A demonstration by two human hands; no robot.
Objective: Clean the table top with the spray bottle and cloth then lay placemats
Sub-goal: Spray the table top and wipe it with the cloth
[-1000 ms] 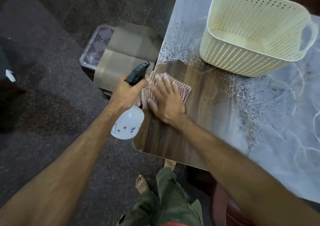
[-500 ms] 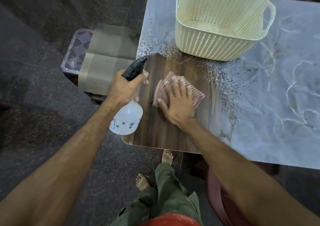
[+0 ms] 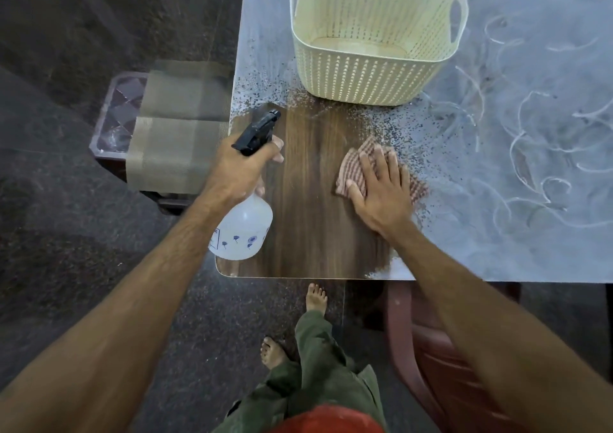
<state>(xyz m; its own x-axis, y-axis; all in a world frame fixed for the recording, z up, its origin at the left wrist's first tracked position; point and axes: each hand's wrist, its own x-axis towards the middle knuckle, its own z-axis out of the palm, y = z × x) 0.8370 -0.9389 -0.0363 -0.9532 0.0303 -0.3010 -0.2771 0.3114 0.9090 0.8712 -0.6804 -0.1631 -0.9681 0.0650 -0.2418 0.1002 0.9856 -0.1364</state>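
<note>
Your left hand (image 3: pixel 240 167) is wrapped around the neck of the spray bottle (image 3: pixel 243 227), index finger fwd by the black trigger head. The bottle hangs over the near-left corner of the table top (image 3: pixel 308 233). Your right hand (image 3: pixel 381 193) lies flat, fingers spread, pressing the striped cloth (image 3: pixel 361 154) onto the wood at the border between the wiped strip and the white powdery film to the right.

Handling, est.:
- Cloth: soft, limp, prob. damp. Keep palm pressure on it; a loose edge will fold under.
- Bottle: light plastic, smooth, poss. slippery if wet. Grip at the neck, not the round body.
- Placemats (image 3: pixel 180 127): stacked on the stool left of the table; thin, flexible. Lift by one edge w/ both hands.
</note>
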